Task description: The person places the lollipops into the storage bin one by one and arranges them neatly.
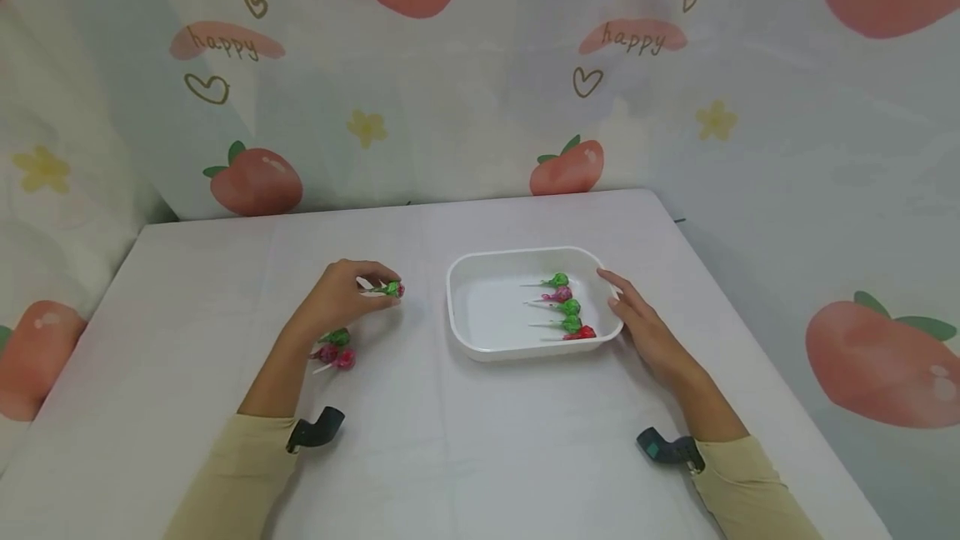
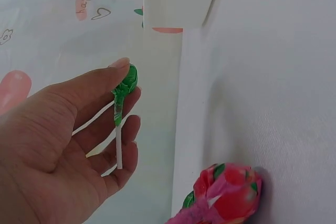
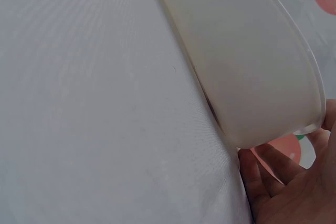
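Observation:
My left hand pinches a lollipop in a green wrapper between thumb and fingers, above the table left of the white tray. Its white stick hangs down along the fingers in the left wrist view. Beneath that wrist, a green lollipop and two pink lollipops lie on the table, partly hidden by the arm. My right hand holds the tray's right end, thumb at the rim and fingers against the outer wall. Inside the tray several green, pink and red lollipops lie in a column, sticks pointing left.
A white cloth covers the table. Behind it hangs a curtain printed with fruit, hearts and stars. Dark wrist-worn devices sit at both cuffs.

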Tool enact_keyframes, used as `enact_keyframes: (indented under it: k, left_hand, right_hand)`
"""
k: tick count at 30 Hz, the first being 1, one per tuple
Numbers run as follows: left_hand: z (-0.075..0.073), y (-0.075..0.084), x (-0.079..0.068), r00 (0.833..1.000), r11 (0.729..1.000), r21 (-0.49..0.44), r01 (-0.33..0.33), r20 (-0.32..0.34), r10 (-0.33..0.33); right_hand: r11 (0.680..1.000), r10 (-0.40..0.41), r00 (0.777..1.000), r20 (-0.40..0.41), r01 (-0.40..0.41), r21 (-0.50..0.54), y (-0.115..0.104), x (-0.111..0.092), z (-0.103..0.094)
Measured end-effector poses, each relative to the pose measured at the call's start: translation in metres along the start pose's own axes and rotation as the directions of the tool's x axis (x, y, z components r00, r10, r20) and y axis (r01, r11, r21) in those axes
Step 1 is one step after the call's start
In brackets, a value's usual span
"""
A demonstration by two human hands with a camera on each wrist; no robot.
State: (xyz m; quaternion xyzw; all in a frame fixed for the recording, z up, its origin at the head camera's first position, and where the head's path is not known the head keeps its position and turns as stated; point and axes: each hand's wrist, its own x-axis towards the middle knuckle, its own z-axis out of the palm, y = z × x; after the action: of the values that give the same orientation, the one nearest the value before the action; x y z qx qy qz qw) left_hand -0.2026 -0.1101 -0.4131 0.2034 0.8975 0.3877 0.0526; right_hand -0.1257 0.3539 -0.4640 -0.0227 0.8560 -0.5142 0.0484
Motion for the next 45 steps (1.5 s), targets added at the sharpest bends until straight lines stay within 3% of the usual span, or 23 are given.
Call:
enact_keyframes:
  k: [5, 18, 36, 45]
  left_hand:
    - [0.003, 0.005, 0.004, 1.0, 1.0, -0.014, 0.013, -0.009, -0.013]
    - [0.018, 0.023, 0.023, 0.998, 0.997, -0.035, -0.067, -0.004, 0.067]
    - [0.049, 0.058, 0.044, 0.989, 0.985, -0.106, -0.134, 0.049, 0.14]
    - [0.073, 0.073, 0.055, 0.983, 0.979, -0.139, -0.149, 0.082, 0.161]
  right_hand:
    - [1.0, 0.004, 1.0, 0.001, -0.004, 0.004, 0.0, 0.002, 0.002]
    - [1.0, 0.008, 1.0, 0.003, -0.008, -0.003, -0.001, 0.001, 0.002]
    - [1.0, -0.001, 1.0, 0.005, 0.001, 0.013, -0.001, 0.001, 0.002]
    - [1.0, 0.004, 1.0, 0.003, -0.004, 0.016, 0.001, -0.001, 0.0]
